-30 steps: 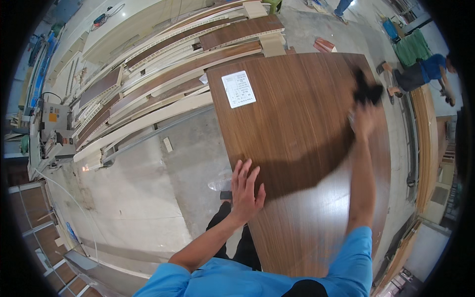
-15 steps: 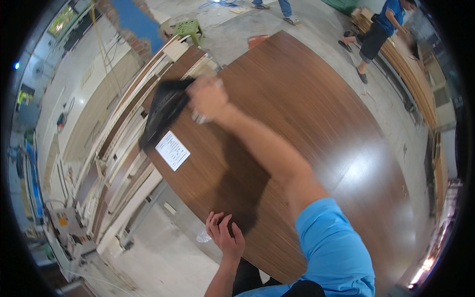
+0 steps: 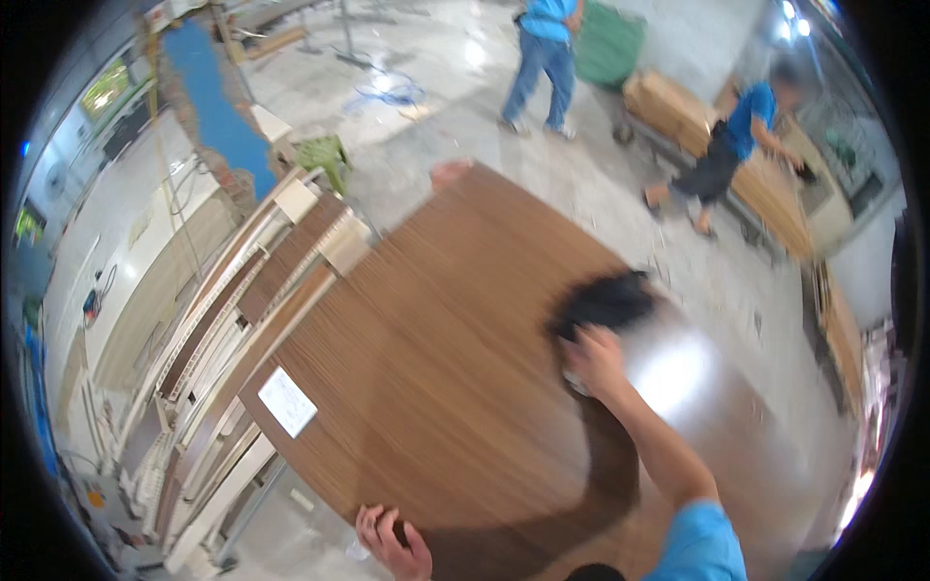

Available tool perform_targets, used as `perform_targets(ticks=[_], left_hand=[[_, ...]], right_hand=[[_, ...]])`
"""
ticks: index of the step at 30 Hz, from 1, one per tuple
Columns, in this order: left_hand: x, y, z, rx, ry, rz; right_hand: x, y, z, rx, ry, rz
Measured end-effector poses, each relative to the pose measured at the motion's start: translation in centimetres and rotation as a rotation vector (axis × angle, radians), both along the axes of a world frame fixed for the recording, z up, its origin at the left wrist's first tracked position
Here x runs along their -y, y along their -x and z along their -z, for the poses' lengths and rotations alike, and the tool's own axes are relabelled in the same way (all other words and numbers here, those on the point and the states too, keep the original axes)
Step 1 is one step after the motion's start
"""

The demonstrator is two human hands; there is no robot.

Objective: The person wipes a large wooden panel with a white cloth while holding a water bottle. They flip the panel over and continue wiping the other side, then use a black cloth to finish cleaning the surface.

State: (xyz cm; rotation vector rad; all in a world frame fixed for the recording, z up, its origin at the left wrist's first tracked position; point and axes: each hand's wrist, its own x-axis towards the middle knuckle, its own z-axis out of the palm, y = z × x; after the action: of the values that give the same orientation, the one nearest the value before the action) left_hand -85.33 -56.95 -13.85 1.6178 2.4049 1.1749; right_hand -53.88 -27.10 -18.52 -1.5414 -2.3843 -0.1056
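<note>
A pale workshop floor (image 3: 620, 194) is seen around a large brown wood-grain panel (image 3: 436, 387), on which a white label (image 3: 287, 401) is stuck near the left corner. A blurred black cloth (image 3: 601, 302) is pressed onto the panel's right part by the right hand (image 3: 593, 360), whose finger spread cannot be told, while the panel's near edge is gripped by the left hand (image 3: 392, 544) with fingers curled over it. Stacked boards (image 3: 242, 320) are leaned just left of the panel, and two people in blue are seen well beyond its far end.

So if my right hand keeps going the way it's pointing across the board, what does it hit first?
The right hand already presses the dark cloth. Past it lies only bare brown panel up to its far edge; nothing else seems to lie in that line.
</note>
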Motion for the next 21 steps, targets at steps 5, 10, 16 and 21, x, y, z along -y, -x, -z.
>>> perform_targets(ticks=[5, 10, 16, 21], left_hand=[[3.7, 0.3, 2.8, -0.147, 0.074, 0.06], [4.8, 0.8, 4.7, -0.1, 0.23, 0.0], [3.3, -1.2, 2.8, -0.077, 0.138, 0.1], [4.4, -1.8, 2.3, -0.088, 0.165, 0.004]], right_hand=[[-17.1, 17.9, 0.6, -0.273, -0.135, -0.204], [-20.5, 0.7, 3.7, -0.152, -0.346, 0.198], [19.0, -42.7, -1.4, -0.599, -0.066, 1.241], [37.5, -47.7, -1.8, 0.342, 0.107, 1.437]])
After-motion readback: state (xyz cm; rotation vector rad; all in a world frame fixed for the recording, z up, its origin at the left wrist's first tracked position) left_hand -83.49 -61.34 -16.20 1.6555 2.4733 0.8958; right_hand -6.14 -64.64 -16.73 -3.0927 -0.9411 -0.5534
